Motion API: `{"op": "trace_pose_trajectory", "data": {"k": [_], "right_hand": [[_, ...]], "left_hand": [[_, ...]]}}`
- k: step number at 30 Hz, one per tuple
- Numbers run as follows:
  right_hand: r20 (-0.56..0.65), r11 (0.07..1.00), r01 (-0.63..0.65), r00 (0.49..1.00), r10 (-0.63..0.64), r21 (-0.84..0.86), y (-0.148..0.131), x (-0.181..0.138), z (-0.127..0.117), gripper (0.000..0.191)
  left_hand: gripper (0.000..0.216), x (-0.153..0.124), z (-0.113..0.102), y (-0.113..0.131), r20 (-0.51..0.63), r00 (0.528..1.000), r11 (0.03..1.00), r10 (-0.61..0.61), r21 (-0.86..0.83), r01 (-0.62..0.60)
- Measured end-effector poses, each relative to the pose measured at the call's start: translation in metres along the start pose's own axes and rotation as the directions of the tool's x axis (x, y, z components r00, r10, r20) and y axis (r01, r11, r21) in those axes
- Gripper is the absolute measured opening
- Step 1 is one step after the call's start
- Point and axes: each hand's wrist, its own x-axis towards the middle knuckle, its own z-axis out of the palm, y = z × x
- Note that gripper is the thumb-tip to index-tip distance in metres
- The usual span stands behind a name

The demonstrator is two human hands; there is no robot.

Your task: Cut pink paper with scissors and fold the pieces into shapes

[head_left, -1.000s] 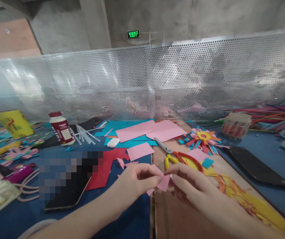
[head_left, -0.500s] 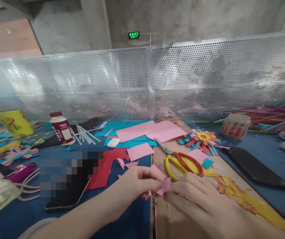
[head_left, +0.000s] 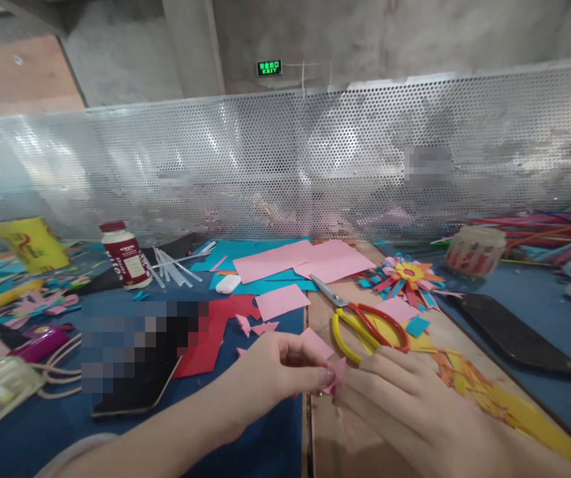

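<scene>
A small piece of folded pink paper (head_left: 337, 373) with pointed corners is held between my two hands above the table. My left hand (head_left: 285, 365) pinches it between thumb and fingers. From the other side my right hand (head_left: 409, 398) closes on it, fingers pressed together; its thumb and part of the paper are hidden. Just beyond the fingers lie a pink paper strip (head_left: 317, 344) and scissors (head_left: 370, 325) with red and yellow handles. Small pink folded pieces (head_left: 264, 328) rest to the left, near a pink paper rectangle (head_left: 282, 303).
Left of my hands are a black tablet-like device (head_left: 139, 392), red paper (head_left: 206, 352) and a bottle (head_left: 125, 255). On the right lie a paper flower (head_left: 407, 275), a phone (head_left: 514, 335) and yellow scraps (head_left: 529, 415). A perforated metal screen (head_left: 245, 159) stands behind the table.
The folded paper and my left fingertips have shifted slightly right, and the paper appears turned narrower. Both hands keep hold of it. The whole view has moved very slightly.
</scene>
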Motion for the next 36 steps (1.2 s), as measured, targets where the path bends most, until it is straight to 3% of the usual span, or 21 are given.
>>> {"op": "trace_pose_trajectory", "data": {"k": [4, 10, 18, 24, 27, 31, 36], "right_hand": [[0.035, 0.998, 0.007, 0.999, -0.005, -0.055, -0.001, 0.005, -0.003, 0.036], [0.044, 0.989, -0.101, 0.993, 0.106, -0.110, -0.004, 0.002, 0.010, 0.035], [-0.101, 0.953, -0.257, 0.965, 0.243, -0.162, 0.002, -0.005, 0.018, 0.026], [-0.121, 0.960, -0.251, 0.964, 0.237, -0.122, 0.002, -0.002, 0.016, 0.026], [-0.122, 0.961, -0.244, 0.966, 0.229, -0.127, 0.000, -0.003, 0.013, 0.023], [-0.046, 0.974, -0.204, 0.979, 0.201, -0.098, -0.002, -0.004, 0.003, 0.021], [-0.003, 0.994, -0.062, 0.998, 0.062, -0.085, -0.003, 0.002, -0.009, 0.030]], "left_hand": [[0.011, 0.002, 0.000, -0.007, 0.009, 0.997, 0.996, 0.077, 0.039, -0.078], [0.012, 0.002, 0.000, -0.010, -0.044, 0.991, 0.973, 0.122, 0.204, -0.111], [0.012, -0.002, 0.001, -0.004, -0.066, 0.979, 0.918, 0.192, 0.365, -0.155], [0.012, -0.008, 0.005, -0.005, -0.074, 0.953, 0.818, 0.293, 0.535, -0.210], [0.013, -0.006, 0.005, -0.006, -0.072, 0.964, 0.864, 0.255, 0.465, -0.193], [0.016, -0.001, 0.002, -0.009, -0.001, 0.992, 0.978, 0.127, 0.170, -0.125], [0.012, 0.002, 0.001, -0.010, 0.041, 0.995, 0.995, 0.096, -0.029, -0.094]]}}
